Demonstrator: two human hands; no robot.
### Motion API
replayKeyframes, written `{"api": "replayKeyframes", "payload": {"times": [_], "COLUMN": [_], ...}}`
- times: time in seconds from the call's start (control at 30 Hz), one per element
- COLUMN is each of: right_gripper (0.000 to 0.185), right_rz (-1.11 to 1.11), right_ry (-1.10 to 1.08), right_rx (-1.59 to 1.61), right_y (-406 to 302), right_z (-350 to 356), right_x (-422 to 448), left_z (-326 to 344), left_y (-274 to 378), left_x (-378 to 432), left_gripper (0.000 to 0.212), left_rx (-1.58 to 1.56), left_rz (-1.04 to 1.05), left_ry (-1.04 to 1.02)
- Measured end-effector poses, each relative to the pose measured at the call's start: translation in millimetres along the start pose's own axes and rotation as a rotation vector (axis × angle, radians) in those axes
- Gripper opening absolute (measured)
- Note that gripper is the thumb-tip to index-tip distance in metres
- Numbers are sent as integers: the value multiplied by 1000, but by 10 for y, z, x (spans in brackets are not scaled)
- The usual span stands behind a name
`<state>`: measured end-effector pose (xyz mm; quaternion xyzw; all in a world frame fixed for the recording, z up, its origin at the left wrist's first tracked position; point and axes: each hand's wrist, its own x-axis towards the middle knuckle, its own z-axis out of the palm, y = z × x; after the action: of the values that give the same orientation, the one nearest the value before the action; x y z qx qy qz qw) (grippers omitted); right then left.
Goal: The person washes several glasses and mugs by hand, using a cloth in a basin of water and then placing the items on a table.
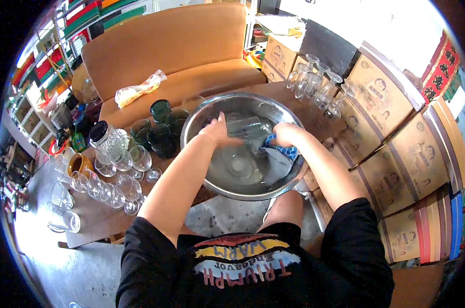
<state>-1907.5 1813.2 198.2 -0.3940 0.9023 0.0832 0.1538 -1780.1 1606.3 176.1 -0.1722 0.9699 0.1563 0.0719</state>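
A large stainless-steel basin (251, 197) of water stands before me at the table's edge. My left hand (218, 134) is over its left side, with fingers spread and partly blurred; I see nothing held in it. On the right side of the basin, my right hand (287, 134) grips a blue patterned cloth (290, 152). A pale flat patch lies just below the cloth; whether it belongs to the cloth is unclear. Something clear, perhaps glassware (245, 124), shows in the water between my hands, but ripples and glare blur its outline.
Several stemmed glasses (129, 188), a black-lidded glass jar (101, 133), a brown mug (79, 164) and dark green glasses (161, 111) crowd the table's left. Upturned glassware (313, 81) stands back right. Stacked cardboard boxes (378, 92) line the right; a tan bench (171, 42) is behind.
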Motion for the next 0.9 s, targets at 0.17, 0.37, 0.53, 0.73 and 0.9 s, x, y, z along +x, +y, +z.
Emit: {"api": "replayKeyframes", "payload": {"times": [0.17, 0.37, 0.53, 0.73, 0.9], "right_gripper": [41, 52, 55, 35, 38], "right_rz": [-74, -623, -419, -28, -106], "right_ry": [409, 662, 546, 347, 217], "right_rx": [569, -28, -200, -265, 127], "right_y": [-414, -1229, -618, -372, -495], "right_z": [-183, 120, 422, 497, 233], "right_x": [40, -171, -428, -278, -265], "left_z": [46, 383, 557, 650, 790], "left_y": [-259, -317, 303, 280, -244], "left_x": [36, -117, 73, 24, 115], "left_gripper": [111, 47, 53, 53, 46], "left_rx": [94, -106, -24, 62, -345], "left_rz": [-4, -270, 127, 94, -97], "left_ry": [-65, -81, -206, -196, -244]}}
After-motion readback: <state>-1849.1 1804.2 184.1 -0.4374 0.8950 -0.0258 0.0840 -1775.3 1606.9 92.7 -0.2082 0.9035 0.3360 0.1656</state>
